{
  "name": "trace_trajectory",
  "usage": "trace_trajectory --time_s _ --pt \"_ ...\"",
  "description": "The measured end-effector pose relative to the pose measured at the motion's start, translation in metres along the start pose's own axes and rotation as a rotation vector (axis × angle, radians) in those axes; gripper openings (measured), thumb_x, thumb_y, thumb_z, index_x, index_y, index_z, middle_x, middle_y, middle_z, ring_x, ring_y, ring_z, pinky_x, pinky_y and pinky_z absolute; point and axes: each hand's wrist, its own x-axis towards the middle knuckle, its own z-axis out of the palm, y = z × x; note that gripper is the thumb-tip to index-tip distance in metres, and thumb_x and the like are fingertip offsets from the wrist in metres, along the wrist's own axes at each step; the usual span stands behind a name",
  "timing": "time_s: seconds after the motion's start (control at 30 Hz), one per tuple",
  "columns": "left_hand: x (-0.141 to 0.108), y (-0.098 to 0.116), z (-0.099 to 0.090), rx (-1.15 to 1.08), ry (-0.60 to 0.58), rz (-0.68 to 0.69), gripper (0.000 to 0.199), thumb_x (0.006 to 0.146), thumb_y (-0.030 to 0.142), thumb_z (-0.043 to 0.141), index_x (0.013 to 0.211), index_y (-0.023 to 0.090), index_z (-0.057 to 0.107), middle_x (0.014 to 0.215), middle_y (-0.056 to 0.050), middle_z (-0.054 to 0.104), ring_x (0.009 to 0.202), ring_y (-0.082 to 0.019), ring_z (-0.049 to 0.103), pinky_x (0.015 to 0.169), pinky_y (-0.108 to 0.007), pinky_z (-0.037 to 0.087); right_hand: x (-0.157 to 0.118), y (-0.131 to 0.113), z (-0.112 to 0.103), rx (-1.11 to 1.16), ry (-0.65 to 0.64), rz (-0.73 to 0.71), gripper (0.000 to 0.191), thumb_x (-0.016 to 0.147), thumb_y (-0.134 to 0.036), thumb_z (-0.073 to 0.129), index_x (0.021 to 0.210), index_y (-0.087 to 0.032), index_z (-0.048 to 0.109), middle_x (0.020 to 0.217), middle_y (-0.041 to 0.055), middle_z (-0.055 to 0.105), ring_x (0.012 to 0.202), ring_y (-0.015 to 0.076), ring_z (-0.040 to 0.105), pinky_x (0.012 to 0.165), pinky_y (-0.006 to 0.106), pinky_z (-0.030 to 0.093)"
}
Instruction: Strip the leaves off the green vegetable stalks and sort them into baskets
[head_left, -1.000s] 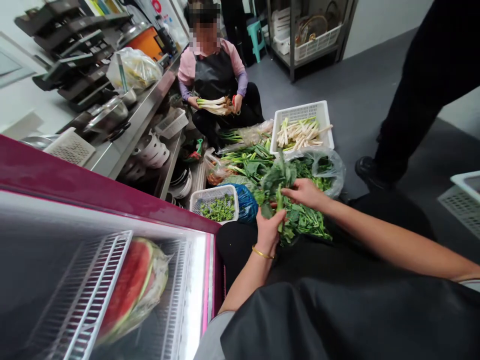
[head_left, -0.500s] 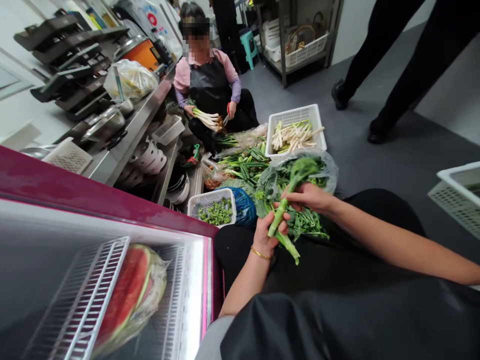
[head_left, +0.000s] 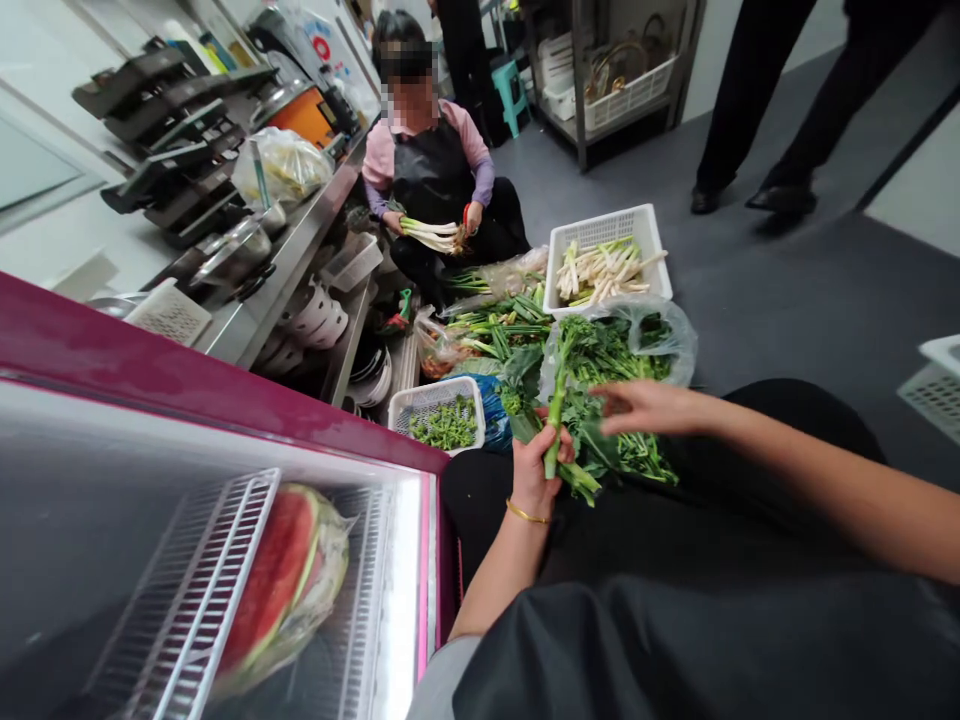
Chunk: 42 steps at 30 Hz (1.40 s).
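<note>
My left hand (head_left: 536, 468) is closed round thick green broccolini stalks (head_left: 556, 415), their leafy, budded tops upward and pale cut ends sticking out below. To their right, my right hand (head_left: 649, 408) is apart from them, fingers stretched out and slightly blurred, with nothing plainly in it. A blurred leaf shows just under its fingertips. Beyond both hands lies a heap of leafy greens (head_left: 626, 355), partly inside a clear plastic bag (head_left: 681, 345). Left of my left hand stands a small white basket (head_left: 480, 400) holding trimmed green leaves.
A co-worker (head_left: 427, 160) squats ahead, holding scallions (head_left: 435, 236) and a red-handled tool. A white basket (head_left: 660, 250) holds trimmed scallions. An open fridge (head_left: 442, 520) with cut watermelon (head_left: 277, 570) stands at my left. Another person's legs (head_left: 750, 100) are at the right.
My right hand has let go of the stalk and moved right, its fingers opening. The stalk now stands more upright in my left hand. The legs at the right have shifted.
</note>
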Motion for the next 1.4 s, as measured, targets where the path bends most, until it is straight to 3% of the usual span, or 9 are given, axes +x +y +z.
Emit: trace_trajectory --time_s 0.13,0.3,0.4,0.53,0.73,0.9,1.03,1.2,1.4 --pt "0.0 -0.005 0.009 -0.024 0.031 -0.069 0.035 0.062 0.034 0.076 0.086 0.016 0.057 0.055 0.001 0.058 0.038 -0.005 0.04 0.043 -0.021 0.029 0.031 -0.031 -0.002 0.179 -0.09 -0.014 0.043 0.094 -0.041 0.035 0.072 -0.016 0.063 0.058 0.0045 0.06 0.05 0.0121 0.052 0.05 0.024 0.037" --pt "0.007 -0.004 0.002 -0.05 0.219 -0.03 0.039 0.06 0.033 0.078 0.089 0.018 0.055 0.057 0.003 0.058 0.041 -0.006 0.043 0.044 -0.02 0.03 -0.015 -0.061 0.017 0.18 -0.263 -0.209 0.024 0.081 -0.037 0.056 0.065 -0.02 0.062 0.061 0.0032 0.061 0.056 0.0133 0.053 0.053 0.024 0.036" --pt "0.005 -0.005 -0.001 -0.026 0.085 -0.075 0.034 0.061 0.037 0.076 0.078 0.016 0.057 0.057 0.001 0.058 0.041 -0.006 0.041 0.044 -0.021 0.031 -0.011 -0.045 0.008 0.453 -0.455 0.021 0.024 0.074 -0.044 0.064 0.072 -0.02 0.064 0.054 -0.0011 0.057 0.046 0.0115 0.052 0.045 0.021 0.034" --pt "0.003 -0.006 0.001 -0.01 -0.002 -0.169 0.032 0.062 0.041 0.073 0.066 0.015 0.055 0.055 0.0 0.056 0.041 -0.005 0.037 0.043 -0.022 0.028 0.033 -0.022 -0.008 0.718 -0.298 0.313 0.035 0.079 -0.052 0.053 0.074 -0.018 0.058 0.06 0.0011 0.059 0.05 0.0138 0.058 0.046 0.023 0.042" --pt "0.009 -0.005 0.004 -0.068 0.155 -0.1 0.032 0.062 0.03 0.074 0.086 0.016 0.059 0.064 0.0 0.062 0.046 -0.007 0.049 0.047 -0.021 0.035 0.012 -0.046 0.011 0.265 0.053 0.079 0.039 0.087 -0.043 0.046 0.06 -0.017 0.056 0.061 0.0045 0.06 0.056 0.0132 0.056 0.054 0.024 0.039" --pt "0.009 -0.01 0.005 -0.039 0.15 -0.041 0.036 0.058 0.027 0.077 0.087 0.016 0.06 0.063 0.001 0.06 0.048 -0.008 0.051 0.05 -0.022 0.038 -0.012 -0.043 0.008 0.306 -0.224 -0.003 0.033 0.083 -0.049 0.056 0.074 -0.019 0.067 0.06 0.0013 0.062 0.051 0.0115 0.053 0.05 0.023 0.037" --pt "0.004 -0.011 0.008 -0.029 0.047 -0.101 0.039 0.058 0.029 0.078 0.09 0.017 0.06 0.064 0.001 0.059 0.048 -0.008 0.05 0.049 -0.022 0.037 0.025 -0.02 -0.001 0.688 -0.092 0.372 0.044 0.073 -0.061 0.061 0.076 -0.017 0.061 0.056 0.0017 0.061 0.047 0.0134 0.054 0.046 0.025 0.042" --pt "0.005 -0.011 0.009 0.018 0.149 -0.079 0.036 0.061 0.029 0.076 0.09 0.015 0.061 0.064 0.0 0.06 0.048 -0.007 0.05 0.049 -0.021 0.038 0.015 -0.038 0.014 0.444 0.13 0.21 0.041 0.078 -0.055 0.058 0.06 -0.02 0.049 0.052 0.0006 0.054 0.048 0.0121 0.049 0.051 0.026 0.04" --pt "0.003 -0.016 0.006 0.175 0.254 0.128 0.038 0.055 0.024 0.083 0.087 0.015 0.064 0.081 -0.001 0.064 0.066 -0.01 0.058 0.065 -0.023 0.045 -0.002 -0.044 0.013 0.572 -0.14 0.248 0.037 0.079 -0.054 0.056 0.068 -0.019 0.055 0.054 -0.0001 0.056 0.049 0.0124 0.052 0.048 0.025 0.041"
